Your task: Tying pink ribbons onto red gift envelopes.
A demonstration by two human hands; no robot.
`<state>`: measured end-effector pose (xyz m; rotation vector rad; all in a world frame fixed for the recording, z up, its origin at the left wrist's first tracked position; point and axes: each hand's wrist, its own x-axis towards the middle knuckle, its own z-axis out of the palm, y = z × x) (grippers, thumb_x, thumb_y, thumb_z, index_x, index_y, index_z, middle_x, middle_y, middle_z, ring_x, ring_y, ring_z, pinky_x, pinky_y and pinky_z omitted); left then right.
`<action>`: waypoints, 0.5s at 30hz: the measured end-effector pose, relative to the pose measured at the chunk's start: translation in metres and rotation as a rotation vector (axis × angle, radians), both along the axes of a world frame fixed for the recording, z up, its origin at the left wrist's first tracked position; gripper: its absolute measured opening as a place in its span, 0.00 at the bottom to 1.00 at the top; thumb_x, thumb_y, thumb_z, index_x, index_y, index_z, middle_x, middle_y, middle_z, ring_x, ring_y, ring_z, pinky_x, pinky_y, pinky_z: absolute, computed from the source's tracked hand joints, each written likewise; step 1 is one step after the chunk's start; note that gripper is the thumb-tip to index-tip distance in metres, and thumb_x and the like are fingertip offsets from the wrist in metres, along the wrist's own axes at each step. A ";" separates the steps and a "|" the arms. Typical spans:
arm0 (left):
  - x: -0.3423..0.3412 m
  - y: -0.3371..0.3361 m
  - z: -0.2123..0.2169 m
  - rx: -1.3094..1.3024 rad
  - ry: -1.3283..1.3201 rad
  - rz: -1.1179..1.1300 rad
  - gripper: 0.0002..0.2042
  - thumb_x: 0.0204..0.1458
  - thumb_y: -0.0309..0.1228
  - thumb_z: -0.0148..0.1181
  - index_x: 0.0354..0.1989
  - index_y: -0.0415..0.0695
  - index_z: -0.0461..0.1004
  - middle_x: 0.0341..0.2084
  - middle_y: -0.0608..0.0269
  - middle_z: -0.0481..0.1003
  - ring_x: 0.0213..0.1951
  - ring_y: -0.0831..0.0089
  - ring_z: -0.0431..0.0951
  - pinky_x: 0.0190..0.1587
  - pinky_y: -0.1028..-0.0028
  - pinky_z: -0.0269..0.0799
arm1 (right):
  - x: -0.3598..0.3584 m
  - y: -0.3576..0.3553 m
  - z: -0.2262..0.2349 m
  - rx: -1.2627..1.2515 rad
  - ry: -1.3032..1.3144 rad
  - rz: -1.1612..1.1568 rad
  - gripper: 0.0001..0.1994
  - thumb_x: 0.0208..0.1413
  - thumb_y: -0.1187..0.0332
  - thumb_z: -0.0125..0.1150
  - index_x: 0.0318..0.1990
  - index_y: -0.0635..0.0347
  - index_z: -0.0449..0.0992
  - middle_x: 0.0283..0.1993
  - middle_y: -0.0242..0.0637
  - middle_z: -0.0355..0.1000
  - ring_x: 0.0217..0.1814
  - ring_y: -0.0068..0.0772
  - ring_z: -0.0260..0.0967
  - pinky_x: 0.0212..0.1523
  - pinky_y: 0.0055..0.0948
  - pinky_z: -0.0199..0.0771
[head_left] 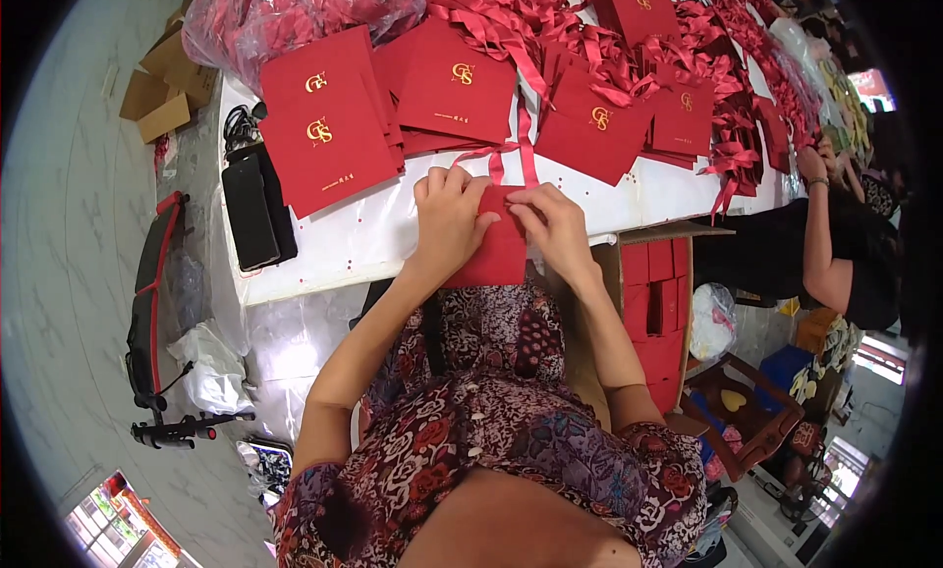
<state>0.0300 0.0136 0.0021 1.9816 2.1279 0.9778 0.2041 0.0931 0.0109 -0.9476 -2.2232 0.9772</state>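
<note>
A red paper gift bag (496, 259) lies flat at the near edge of the white table, its lower end over my lap. My left hand (449, 216) is closed on the bag's left side, thumb and fingers pinching near its top. On the other side, my right hand (552, 224) pinches the upper right of the bag with thumb and forefinger. A red ribbon (526, 156) runs from the bag's top up across the table. Whether my right fingertips hold ribbon along with paper is too small to tell.
Stacked red bags with gold print (329, 126) stand left, more bags (594, 126) right. Loose red ribbons (717, 77) heap behind. A black phone (251, 215) lies at the left edge. A cardboard box of red packets (656, 303) is by my right arm. Another person's arm (823, 234) shows far right.
</note>
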 end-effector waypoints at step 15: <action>0.014 -0.005 -0.005 -0.025 -0.161 0.086 0.11 0.46 0.25 0.67 0.39 0.49 0.77 0.25 0.62 0.77 0.32 0.62 0.75 0.43 0.64 0.59 | -0.028 -0.021 -0.008 0.146 -0.016 -0.168 0.06 0.51 0.74 0.67 0.33 0.64 0.75 0.32 0.43 0.75 0.30 0.40 0.76 0.33 0.35 0.76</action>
